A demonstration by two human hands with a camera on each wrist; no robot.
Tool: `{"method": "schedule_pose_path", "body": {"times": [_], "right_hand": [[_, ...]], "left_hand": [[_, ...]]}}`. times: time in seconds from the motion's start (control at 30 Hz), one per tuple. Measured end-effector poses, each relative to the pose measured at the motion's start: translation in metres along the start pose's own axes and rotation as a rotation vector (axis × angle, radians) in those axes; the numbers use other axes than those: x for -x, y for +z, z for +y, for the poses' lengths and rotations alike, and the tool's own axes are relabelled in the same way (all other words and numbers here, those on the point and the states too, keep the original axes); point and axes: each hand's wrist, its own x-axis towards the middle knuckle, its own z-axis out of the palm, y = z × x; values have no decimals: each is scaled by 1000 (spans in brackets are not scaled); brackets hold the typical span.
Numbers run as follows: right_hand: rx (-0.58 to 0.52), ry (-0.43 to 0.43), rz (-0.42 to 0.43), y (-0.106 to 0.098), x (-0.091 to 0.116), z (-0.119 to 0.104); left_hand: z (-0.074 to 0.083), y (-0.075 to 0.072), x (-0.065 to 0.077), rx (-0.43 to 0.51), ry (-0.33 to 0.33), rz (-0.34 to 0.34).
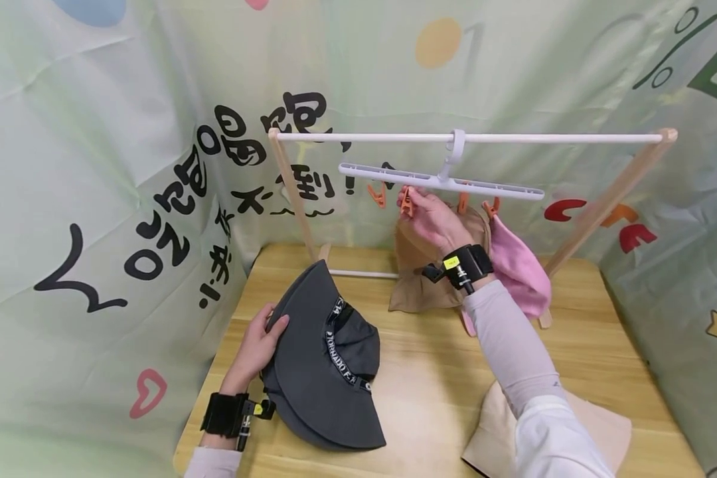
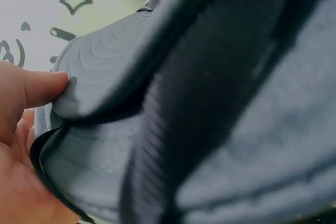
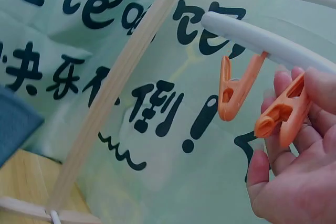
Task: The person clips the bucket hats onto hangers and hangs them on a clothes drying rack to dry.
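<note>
My left hand grips the brim of a dark grey bucket hat with white lettering on its band. In the left wrist view the thumb presses on the stitched brim, and a black strap loops beside it. My right hand is raised to a pale hanger and pinches an orange clip between thumb and fingers. Another orange clip hangs just left of it, holding nothing. Behind the right hand a brown hat and a pink hat hang from further orange clips.
The hanger hooks over the white rod of a wooden-sided rack on a wooden table. A beige hat lies at the front right, partly under my right sleeve. Printed curtains enclose the table.
</note>
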Motion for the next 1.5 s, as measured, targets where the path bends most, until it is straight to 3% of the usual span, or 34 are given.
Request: {"method": "schedule_pose_path", "body": {"times": [0.3, 0.77, 0.97, 1.13, 1.5], "right_hand": [[206, -37, 79, 7, 5, -3], [259, -18, 97, 11, 8, -6], [308, -20, 147, 12, 9, -5], [382, -36, 160, 12, 8, -3], [479, -91, 180, 14, 8, 3]], "left_hand": [[32, -3, -4, -135, 110, 15], [93, -3, -35, -260, 267, -107], [122, 9, -46, -347, 280, -159], [143, 23, -53, -431, 309, -157], [173, 50, -68, -558, 364, -166]]}}
